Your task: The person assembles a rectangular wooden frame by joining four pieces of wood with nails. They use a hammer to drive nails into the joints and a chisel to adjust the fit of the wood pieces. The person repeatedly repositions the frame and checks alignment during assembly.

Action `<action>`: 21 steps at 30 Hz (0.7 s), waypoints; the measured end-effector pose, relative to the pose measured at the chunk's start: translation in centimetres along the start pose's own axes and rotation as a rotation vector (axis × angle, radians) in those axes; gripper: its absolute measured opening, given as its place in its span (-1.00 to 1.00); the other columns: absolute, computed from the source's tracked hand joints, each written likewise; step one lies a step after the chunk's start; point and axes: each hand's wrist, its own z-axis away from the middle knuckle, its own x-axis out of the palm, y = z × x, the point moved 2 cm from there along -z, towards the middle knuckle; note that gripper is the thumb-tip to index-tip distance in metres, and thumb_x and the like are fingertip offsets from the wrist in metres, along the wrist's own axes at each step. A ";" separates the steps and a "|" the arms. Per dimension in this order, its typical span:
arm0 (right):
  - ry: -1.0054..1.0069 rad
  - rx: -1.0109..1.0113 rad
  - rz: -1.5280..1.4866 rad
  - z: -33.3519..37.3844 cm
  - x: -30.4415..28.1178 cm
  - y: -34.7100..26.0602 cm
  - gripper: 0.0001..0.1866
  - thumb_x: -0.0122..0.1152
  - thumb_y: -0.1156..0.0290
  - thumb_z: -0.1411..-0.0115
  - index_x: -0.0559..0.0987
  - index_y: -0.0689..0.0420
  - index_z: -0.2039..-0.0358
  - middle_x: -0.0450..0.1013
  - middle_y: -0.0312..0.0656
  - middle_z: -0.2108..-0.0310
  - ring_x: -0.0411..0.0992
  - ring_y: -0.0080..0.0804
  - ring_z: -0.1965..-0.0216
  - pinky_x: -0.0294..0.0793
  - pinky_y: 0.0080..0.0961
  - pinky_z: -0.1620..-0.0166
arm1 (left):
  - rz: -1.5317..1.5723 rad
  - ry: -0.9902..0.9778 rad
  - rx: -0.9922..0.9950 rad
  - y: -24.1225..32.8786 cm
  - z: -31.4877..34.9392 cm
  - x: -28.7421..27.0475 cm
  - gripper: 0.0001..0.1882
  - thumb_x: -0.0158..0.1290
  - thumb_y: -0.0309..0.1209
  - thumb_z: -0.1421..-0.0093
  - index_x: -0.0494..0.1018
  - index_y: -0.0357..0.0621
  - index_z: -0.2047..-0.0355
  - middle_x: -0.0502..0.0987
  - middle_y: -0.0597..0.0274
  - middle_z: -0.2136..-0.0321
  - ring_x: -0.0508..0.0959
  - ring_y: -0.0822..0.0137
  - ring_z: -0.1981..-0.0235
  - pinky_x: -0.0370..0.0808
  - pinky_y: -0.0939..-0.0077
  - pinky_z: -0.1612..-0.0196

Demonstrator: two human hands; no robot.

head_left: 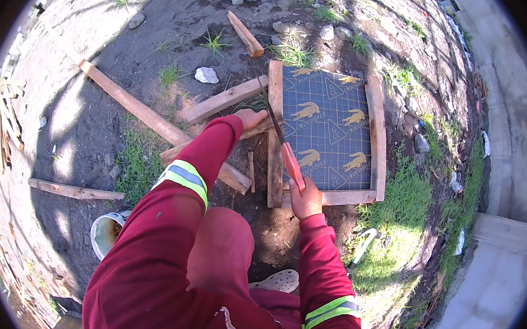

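My right hand (305,199) is closed around the red handle (290,165) of a handsaw. The saw's narrow dark blade (272,113) slants up and left across the left rail of a wooden frame (271,165). Just left of that rail, my left hand (252,119) grips a wooden board (256,131) running toward the frame; its fingertips are partly hidden. The frame borders a dark blue printed panel (330,132) with yellow figures and grid lines. Another board (226,99) lies beyond my left hand, its end close to the rail.
A long timber (133,106) and a shorter piece (246,35) lie on the dirt to the left and ahead. A white bucket (104,234) stands by my left arm. A pale curved tool (364,245) rests on grass. Stones and a concrete strip (508,157) are farther out.
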 end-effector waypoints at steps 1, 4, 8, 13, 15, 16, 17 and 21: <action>-0.005 0.008 0.004 -0.1 0.0 0.1 -0.63 0.17 0.09 -0.17 0.45 0.19 0.34 0.48 0.23 0.46 0.45 0.30 0.31 0.43 0.01 0.26 | -0.004 -0.007 0.005 0.0 0.0 -0.1 -0.39 -0.38 0.06 -0.27 0.45 -0.15 0.06 0.42 -0.38 0.02 0.40 -0.22 -0.06 0.24 0.07 -0.13; -0.016 -0.019 0.015 -0.2 0.0 0.5 -0.64 0.17 0.10 -0.18 0.44 0.19 0.34 0.47 0.24 0.48 0.45 0.31 0.33 0.43 0.02 0.29 | -0.040 0.012 -0.001 0.3 0.6 -0.3 -0.38 -0.38 0.05 -0.27 0.46 -0.17 0.07 0.43 -0.40 0.05 0.42 -0.24 -0.03 0.26 0.04 -0.10; -0.041 -0.022 0.075 1.2 -1.3 0.9 -0.65 0.18 0.13 -0.18 0.43 0.21 0.36 0.47 0.24 0.51 0.47 0.28 0.34 0.45 0.00 0.30 | -0.025 0.070 0.014 1.1 1.9 -0.5 -0.33 -0.35 0.08 -0.24 0.51 -0.29 0.17 0.46 -0.40 0.10 0.45 -0.25 0.03 0.31 0.01 -0.04; -0.096 0.129 0.079 5.0 -3.9 1.4 -0.72 0.19 0.22 -0.17 0.51 0.21 0.29 0.49 0.19 0.47 0.51 0.17 0.33 0.49 -0.15 0.30 | -0.032 0.094 0.022 1.3 1.9 -0.5 -0.28 -0.33 0.12 -0.22 0.53 -0.34 0.23 0.50 -0.37 0.17 0.48 -0.23 0.07 0.34 0.01 -0.02; -0.045 0.028 0.033 5.3 -4.2 1.0 -0.72 0.19 0.23 -0.17 0.51 0.20 0.27 0.49 0.19 0.46 0.51 0.18 0.32 0.49 -0.16 0.30 | -0.018 0.103 -0.020 1.0 1.7 -0.2 -0.28 -0.33 0.12 -0.22 0.53 -0.35 0.25 0.51 -0.37 0.19 0.49 -0.23 0.08 0.35 0.02 -0.02; -0.047 0.032 0.064 4.7 -3.8 1.0 -0.72 0.19 0.23 -0.17 0.51 0.20 0.27 0.49 0.19 0.45 0.51 0.18 0.32 0.49 -0.16 0.30 | -0.024 0.107 -0.012 0.9 1.6 -0.1 -0.27 -0.33 0.13 -0.22 0.54 -0.35 0.26 0.51 -0.37 0.20 0.49 -0.23 0.09 0.35 0.02 -0.01; -0.048 0.079 0.129 4.1 -3.5 1.0 -0.72 0.20 0.23 -0.17 0.51 0.20 0.27 0.49 0.19 0.45 0.51 0.18 0.31 0.49 -0.16 0.30 | -0.029 0.115 0.002 0.8 1.4 -0.1 -0.27 -0.32 0.13 -0.22 0.54 -0.36 0.27 0.52 -0.36 0.21 0.49 -0.24 0.09 0.35 0.02 -0.01; 0.002 -0.054 0.092 0.3 -0.7 0.2 -0.67 0.18 0.16 -0.18 0.42 0.20 0.35 0.47 0.25 0.49 0.47 0.28 0.33 0.46 0.00 0.29 | -0.022 0.174 -0.031 0.4 1.4 0.4 -0.26 -0.30 0.14 -0.21 0.55 -0.40 0.33 0.53 -0.37 0.25 0.50 -0.24 0.12 0.37 0.02 0.02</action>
